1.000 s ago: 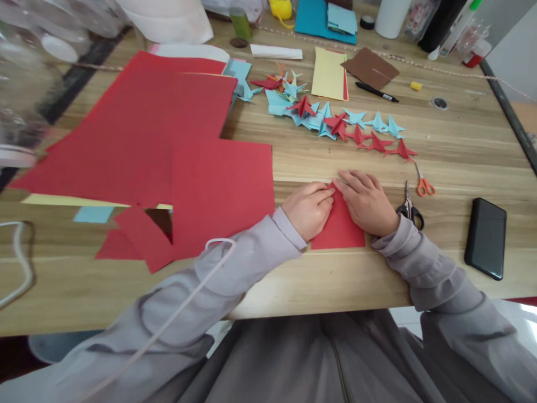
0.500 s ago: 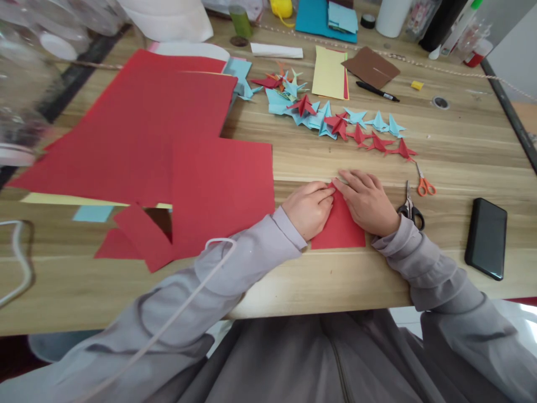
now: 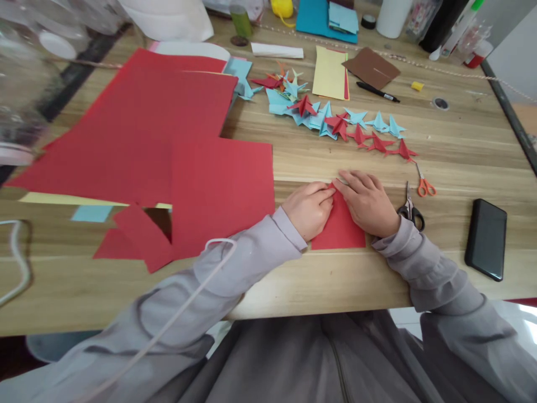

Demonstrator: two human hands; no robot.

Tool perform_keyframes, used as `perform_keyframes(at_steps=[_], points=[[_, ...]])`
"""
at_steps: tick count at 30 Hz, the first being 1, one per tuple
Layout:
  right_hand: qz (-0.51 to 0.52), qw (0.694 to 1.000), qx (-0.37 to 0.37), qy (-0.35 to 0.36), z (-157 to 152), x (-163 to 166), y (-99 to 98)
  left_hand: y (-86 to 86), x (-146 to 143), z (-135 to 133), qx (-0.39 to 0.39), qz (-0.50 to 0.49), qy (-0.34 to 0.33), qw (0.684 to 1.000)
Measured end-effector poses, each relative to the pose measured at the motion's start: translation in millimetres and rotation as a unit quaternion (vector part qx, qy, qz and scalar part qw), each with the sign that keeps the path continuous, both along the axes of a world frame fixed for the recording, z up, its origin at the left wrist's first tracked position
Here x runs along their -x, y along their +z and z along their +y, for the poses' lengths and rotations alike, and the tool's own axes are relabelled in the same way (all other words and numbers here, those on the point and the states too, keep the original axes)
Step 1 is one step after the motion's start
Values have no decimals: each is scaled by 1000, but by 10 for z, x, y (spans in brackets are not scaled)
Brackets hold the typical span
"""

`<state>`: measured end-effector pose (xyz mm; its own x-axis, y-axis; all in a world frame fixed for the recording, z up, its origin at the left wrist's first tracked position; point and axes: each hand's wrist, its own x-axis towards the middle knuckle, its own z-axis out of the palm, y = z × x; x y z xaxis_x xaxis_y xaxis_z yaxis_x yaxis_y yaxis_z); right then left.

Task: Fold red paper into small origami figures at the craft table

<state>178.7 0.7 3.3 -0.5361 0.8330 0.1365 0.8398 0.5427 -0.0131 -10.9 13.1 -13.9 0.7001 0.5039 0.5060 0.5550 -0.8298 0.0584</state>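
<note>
A small piece of red paper lies on the wooden table before me, its narrow top between my two hands and its straight lower edge facing me. My left hand is closed, fingers curled, gripping the paper's upper left edge. On the right edge, my right hand holds the paper near the top, thumb and fingertips beside the left fingers. Exact finger contact is partly hidden. Black-handled scissors lie by my right wrist, with small orange-handled scissors just beyond.
Large red sheets cover the left side. Folded red and light blue paper cranes run in rows beyond my hands. A black phone lies at the right. Yellow paper, brown paper and a black pen are farther back.
</note>
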Motion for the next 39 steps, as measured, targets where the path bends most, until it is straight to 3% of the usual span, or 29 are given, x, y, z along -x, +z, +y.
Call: perform_keyframes(at_steps=[10,27,39], points=[[-6,1000,0,-3,-1,0,-6,33,-3,-32,-18,43,34,998],[-37,999,13,-18,-9,25,58,69,8,-14,49,55,39,997],[-42,999,21,-15,25,-9,49,53,15,-4,54,57,43,996]])
